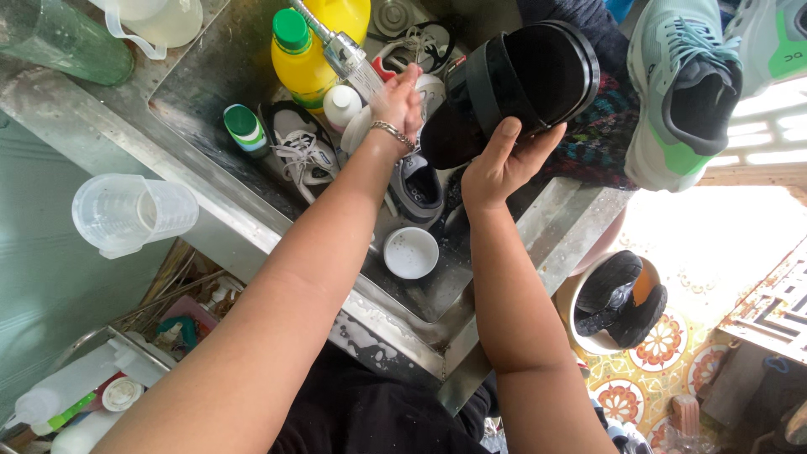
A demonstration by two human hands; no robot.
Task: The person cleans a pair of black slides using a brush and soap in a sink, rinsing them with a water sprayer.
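Steel sink basin (210,101) crowded with grey-and-white sneakers (304,151); the left hand (402,102) is cupped loosely under the running tap (340,49), gripping nothing. The right hand (502,164) clasps a black strapped sandal (513,84) above the basin; wet fingers could let it drop among the sneakers.

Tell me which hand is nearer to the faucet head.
Left. The left hand sits right under the faucet head, in its running water. The right hand is farther off to the side, gripping the black sandal from below.
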